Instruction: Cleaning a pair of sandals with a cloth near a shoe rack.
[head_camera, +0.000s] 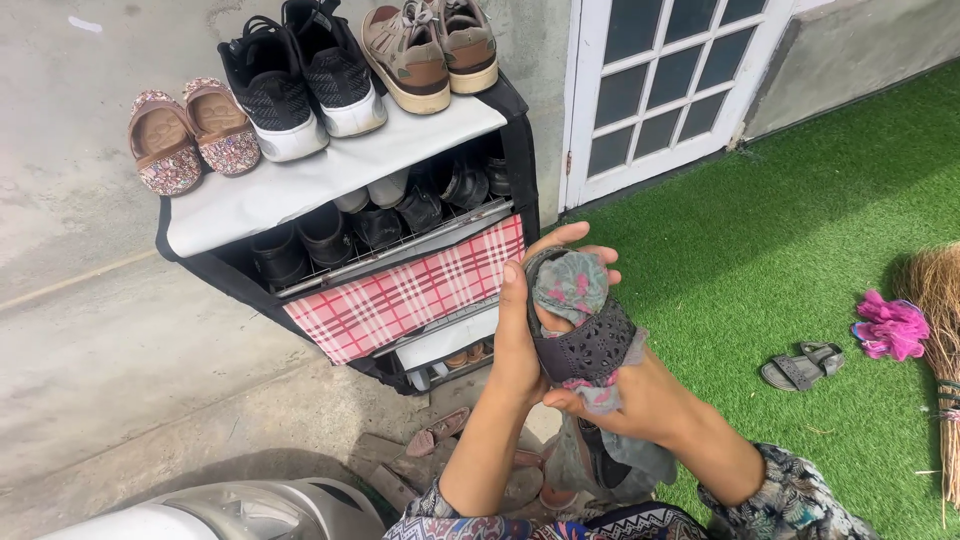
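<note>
In front of the shoe rack (300, 190), the left hand (517, 340) is clamping a dark sandal (590, 345) upright, while the right hand (640, 400) is pinching a cloth (570, 285) against it. Steadying the sandal firmly and rubbing in short strokes seems best.

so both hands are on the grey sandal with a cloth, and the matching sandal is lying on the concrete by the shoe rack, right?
Not quite. The head view shows the other grey sandal lying on the green turf, near the broom, not on the concrete by the shoe rack. The rest holds: left hand and right hand hold the grey sandal with a cloth.
</note>
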